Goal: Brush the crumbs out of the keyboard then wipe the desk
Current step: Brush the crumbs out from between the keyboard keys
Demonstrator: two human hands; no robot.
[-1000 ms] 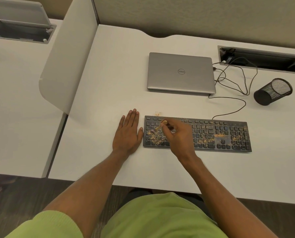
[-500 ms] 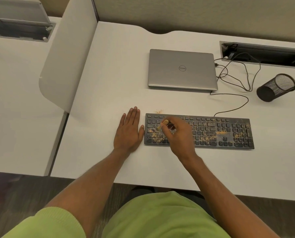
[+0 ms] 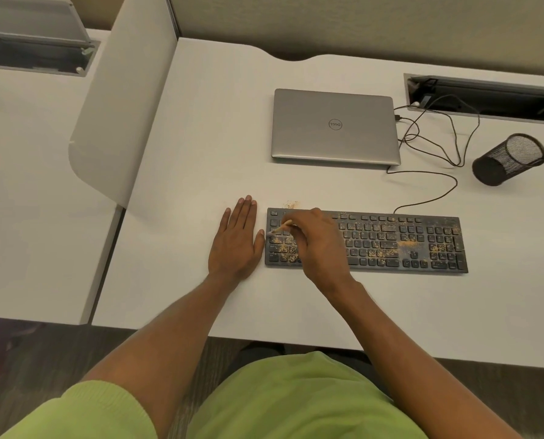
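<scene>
As the white surface [image 3: 201, 153] is to be wiped only after the brushing, it is noted as carrying a closed laptop [image 3: 334, 125] at the back and a black keyboard [image 3: 391, 245] nearer the front edge. The left hand [image 3: 235, 242] is laid flat on the surface, fingers [image 3: 246, 210] straight and together, thumb just beside the keyboard's left end; this is judged a brace against sliding. The right hand [image 3: 315, 242] is held over the left-hand keys, its fingers [image 3: 296, 231] pinched on a thin pale brush [image 3: 281, 227]. The brush is slanted low toward the upper-left keys, presumably so the tip reaches between them. Crumbs [image 3: 283, 247] are recorded thick on the lower-left keys and across the right-hand blocks. A small scatter [image 3: 291, 204] lies on the surface just beyond the keyboard's top edge.
</scene>
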